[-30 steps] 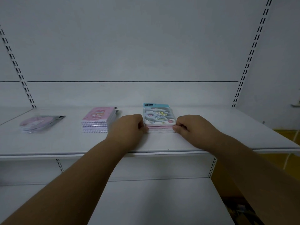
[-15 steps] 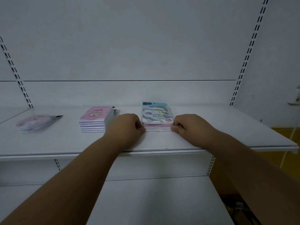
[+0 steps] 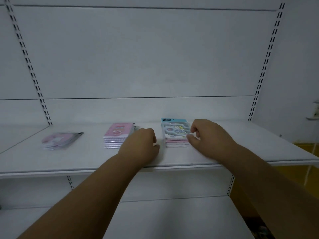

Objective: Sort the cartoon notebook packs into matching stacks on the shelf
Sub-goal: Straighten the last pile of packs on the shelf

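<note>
The palm side of the left hand (image 3: 141, 144) is being hidden from the camera; its fingers are being seen curled under, and whether anything is being held in that grip cannot be told; a narrow strip of bare shelf (image 3: 224, 157) is being shown between its knuckles and the blue-topped stack (image 3: 176, 132), so no contact is being made out there; the right hand (image 3: 207, 135) is being pressed against the right edge of that stack, its thumb and forefinger being closed in a narrow grip on the top pack's right edge, though the exact contact is being blurred; the lower packs of this stack are being reduced to pink and white edges, and their covers are being covered by the top pack; the print on the blue header is being left unreadable.

Just beyond the left grip, to its left, the pink stack (image 3: 119, 135) is being partly masked at its near right corner by the left knuckles; well to the left of both grips, a loose pink pack (image 3: 60, 139) is being smeared by blur, its design being impossible to read; slotted uprights (image 3: 264, 62) are being seen on the back panel; a lower shelf (image 3: 172, 219) is being crossed by both forearms; a yellow surface (image 3: 309, 152) is being cut off at the right edge.
</note>
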### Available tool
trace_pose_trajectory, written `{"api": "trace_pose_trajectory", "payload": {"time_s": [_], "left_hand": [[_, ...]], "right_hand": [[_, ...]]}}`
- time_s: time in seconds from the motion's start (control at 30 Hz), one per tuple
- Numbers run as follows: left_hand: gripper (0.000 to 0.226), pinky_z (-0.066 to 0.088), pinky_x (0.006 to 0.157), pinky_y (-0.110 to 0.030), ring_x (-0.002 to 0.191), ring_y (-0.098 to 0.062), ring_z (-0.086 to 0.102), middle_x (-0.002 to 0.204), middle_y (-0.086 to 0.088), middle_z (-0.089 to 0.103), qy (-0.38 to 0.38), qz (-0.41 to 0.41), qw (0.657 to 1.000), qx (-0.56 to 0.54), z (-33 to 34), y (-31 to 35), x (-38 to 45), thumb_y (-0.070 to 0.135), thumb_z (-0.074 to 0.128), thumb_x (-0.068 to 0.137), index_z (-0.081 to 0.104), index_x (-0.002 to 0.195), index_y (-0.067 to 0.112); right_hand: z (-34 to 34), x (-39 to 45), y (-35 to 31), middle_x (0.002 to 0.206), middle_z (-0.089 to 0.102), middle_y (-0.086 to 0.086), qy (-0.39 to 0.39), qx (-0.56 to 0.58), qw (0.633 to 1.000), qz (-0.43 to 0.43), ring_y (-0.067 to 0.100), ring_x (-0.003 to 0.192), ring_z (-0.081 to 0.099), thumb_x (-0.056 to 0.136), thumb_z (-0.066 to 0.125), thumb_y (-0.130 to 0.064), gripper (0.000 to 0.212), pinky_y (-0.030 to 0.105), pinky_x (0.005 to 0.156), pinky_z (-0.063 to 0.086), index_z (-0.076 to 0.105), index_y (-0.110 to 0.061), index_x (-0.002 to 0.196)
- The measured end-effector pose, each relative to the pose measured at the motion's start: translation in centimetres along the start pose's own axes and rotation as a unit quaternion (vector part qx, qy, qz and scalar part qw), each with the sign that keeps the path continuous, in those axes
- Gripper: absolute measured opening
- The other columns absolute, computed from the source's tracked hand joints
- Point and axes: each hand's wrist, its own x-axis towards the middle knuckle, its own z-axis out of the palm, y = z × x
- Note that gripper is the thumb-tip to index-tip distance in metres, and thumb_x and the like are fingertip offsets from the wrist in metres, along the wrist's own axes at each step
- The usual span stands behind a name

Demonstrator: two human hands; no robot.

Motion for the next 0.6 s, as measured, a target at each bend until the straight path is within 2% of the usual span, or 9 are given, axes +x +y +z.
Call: {"api": "trace_pose_trajectory", "payload": {"time_s": [0.13,0.27,0.4,0.53,0.6], "left_hand": [[0.017,0.051,0.075,-0.026,0.082,-0.013,0.060,0.095,0.005,0.064,0.068,0.019,0.997,-0.016,-2.3,-4.4,-2.4,0.035,0.061,0.088,0.063,0.099,0.022],[0.015,0.050,0.072,-0.026,0.078,-0.013,0.058,0.090,0.004,0.061,0.088,0.013,0.996,0.002,-5.3,-11.8,-5.2,0.037,0.057,0.090,0.060,0.093,0.022],[0.017,0.051,0.074,-0.024,0.079,-0.010,0.056,0.093,0.005,0.061,0.093,-0.009,0.995,0.023,-8.1,-20.2,-6.5,0.038,0.059,0.090,0.061,0.096,0.022],[0.024,0.048,0.074,-0.027,0.086,-0.018,0.059,0.100,0.001,0.061,0.086,-0.038,0.995,0.041,-10.1,-26.8,-6.4,0.039,0.060,0.087,0.059,0.103,0.021],[0.033,0.046,0.077,-0.030,0.093,-0.023,0.061,0.106,-0.003,0.061,0.058,-0.080,0.994,0.055,-10.6,-29.2,-6.0,0.042,0.059,0.085,0.057,0.108,0.018]], "right_hand": [[0.5,1.2,-7.8,0.093,0.055,-0.004,0.044,0.039,0.997,-0.053,0.015,0.084,0.054,0.090,0.056,-0.037,0.020,0.031,0.074,0.048,0.056,-0.020,0.100],[2.3,3.3,-17.7,0.093,0.055,-0.004,0.058,0.083,0.990,-0.099,0.011,0.078,0.049,0.091,0.056,-0.037,0.019,0.027,0.070,0.041,0.056,-0.021,0.100],[5.7,5.7,-26.4,0.097,0.055,-0.007,0.031,0.116,0.989,-0.084,0.011,0.082,0.054,0.091,0.055,-0.040,0.020,0.031,0.075,0.049,0.055,-0.024,0.103],[9.3,7.5,-31.0,0.105,0.061,0.001,-0.030,0.109,0.993,-0.039,0.019,0.094,0.058,0.089,0.060,-0.040,0.030,0.032,0.081,0.046,0.060,-0.017,0.109],[10.9,7.8,-32.1,0.107,0.063,0.004,-0.069,0.109,0.992,0.002,0.021,0.098,0.058,0.088,0.062,-0.042,0.035,0.031,0.082,0.044,0.061,-0.015,0.110]]}}
